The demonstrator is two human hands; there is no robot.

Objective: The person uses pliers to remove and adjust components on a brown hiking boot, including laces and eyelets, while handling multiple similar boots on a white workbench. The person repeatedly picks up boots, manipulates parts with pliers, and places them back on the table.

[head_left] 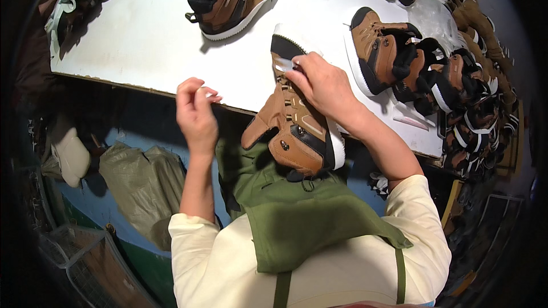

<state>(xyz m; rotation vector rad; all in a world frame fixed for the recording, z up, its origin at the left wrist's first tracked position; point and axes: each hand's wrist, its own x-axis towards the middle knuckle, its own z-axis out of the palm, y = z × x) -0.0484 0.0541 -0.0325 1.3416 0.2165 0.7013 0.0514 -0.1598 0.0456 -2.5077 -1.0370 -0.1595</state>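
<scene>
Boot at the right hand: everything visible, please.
The ankle boot is brown and black, leather-like, with a black toe cap, metal lace hardware, a white sole edge and a black pull loop. It's tilted, sole edge rightward, toe away over the white table, heel end above the green apron. The right hand touches its front, partly hiding it; apron contact is unclear.

Matt, leather-look brown boot [308, 121] with metal-look hooks [284, 145], smooth white tabletop [142, 40], green cloth apron [308, 231], glossy crinkled plastic [432, 20].

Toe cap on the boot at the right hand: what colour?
Black toe cap; shows best in the head view.
</scene>
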